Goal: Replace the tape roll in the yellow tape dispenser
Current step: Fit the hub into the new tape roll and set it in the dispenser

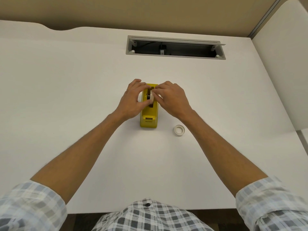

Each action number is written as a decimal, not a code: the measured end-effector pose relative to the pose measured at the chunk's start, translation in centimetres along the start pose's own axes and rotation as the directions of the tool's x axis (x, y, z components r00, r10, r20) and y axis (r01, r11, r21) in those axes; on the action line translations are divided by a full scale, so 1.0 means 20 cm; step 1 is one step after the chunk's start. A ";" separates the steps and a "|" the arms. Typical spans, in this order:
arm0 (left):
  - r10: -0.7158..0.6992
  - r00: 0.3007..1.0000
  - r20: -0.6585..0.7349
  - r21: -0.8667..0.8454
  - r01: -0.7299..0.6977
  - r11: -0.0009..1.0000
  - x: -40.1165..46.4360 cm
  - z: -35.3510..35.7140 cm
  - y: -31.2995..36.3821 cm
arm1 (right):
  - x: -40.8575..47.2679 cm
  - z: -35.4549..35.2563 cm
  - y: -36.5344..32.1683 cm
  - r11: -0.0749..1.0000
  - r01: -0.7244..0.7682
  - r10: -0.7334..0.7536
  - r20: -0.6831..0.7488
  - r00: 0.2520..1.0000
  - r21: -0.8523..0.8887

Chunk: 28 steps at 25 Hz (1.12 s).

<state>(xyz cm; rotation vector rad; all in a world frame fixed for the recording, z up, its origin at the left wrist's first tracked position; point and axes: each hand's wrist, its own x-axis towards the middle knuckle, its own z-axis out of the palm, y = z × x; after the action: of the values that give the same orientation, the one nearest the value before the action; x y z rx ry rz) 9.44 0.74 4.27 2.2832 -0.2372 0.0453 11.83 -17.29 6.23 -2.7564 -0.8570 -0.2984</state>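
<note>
Both hands (133,100) (171,99) seemingly pinch the tape roll (151,97) above the dispenser (148,115).

A white desk (83,97) carried everything. Its far edge curved on the left, and on the right it met a white side panel (283,72). A long grey cable slot (175,47) was cut into the top near the back, open, with dark wiring inside. Near the middle a yellow tape dispenser (148,116) stood on the surface, its cutter end toward the person. A small white tape roll (179,130) lay flat on the desk, near the dispenser's front right corner but apart from it.
</note>
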 end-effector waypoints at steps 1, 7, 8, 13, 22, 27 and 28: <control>0.013 1.000 0.003 0.009 -0.013 1.000 0.00 0.00 -0.01 | 0.00 0.00 0.00 1.000 0.006 -0.006 0.005 1.000 -0.008; 0.004 0.997 0.075 0.045 -0.008 0.999 0.01 0.01 -0.04 | -0.01 -0.01 -0.01 0.999 0.031 -0.030 0.032 0.999 -0.016; 0.008 0.996 0.091 0.054 -0.013 0.998 0.01 0.01 -0.04 | -0.01 -0.01 -0.01 0.999 0.033 -0.033 0.019 0.999 -0.035; 0.003 0.995 0.101 0.052 -0.008 0.999 0.01 0.01 -0.03 | -0.02 -0.02 -0.02 0.998 0.022 -0.022 0.005 1.000 -0.059; -0.003 0.999 0.040 0.029 0.002 1.000 0.00 0.01 -0.03 | 0.02 -0.05 -0.04 0.998 0.000 0.002 0.024 1.000 -0.055; -0.008 1.000 -0.003 -0.047 0.008 0.999 0.01 0.00 -0.02 | 0.03 -0.06 -0.04 0.999 -0.020 0.021 0.048 0.999 -0.029; -0.011 1.000 -0.016 -0.050 0.010 0.999 0.01 0.01 -0.01 | 0.03 -0.06 -0.04 1.000 -0.021 0.022 0.050 0.998 -0.021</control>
<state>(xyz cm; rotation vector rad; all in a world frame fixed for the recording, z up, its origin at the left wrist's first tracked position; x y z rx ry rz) 9.64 0.81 3.97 2.2329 -0.2155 0.0525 11.70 -16.76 7.61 -2.8008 -0.8410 -0.2355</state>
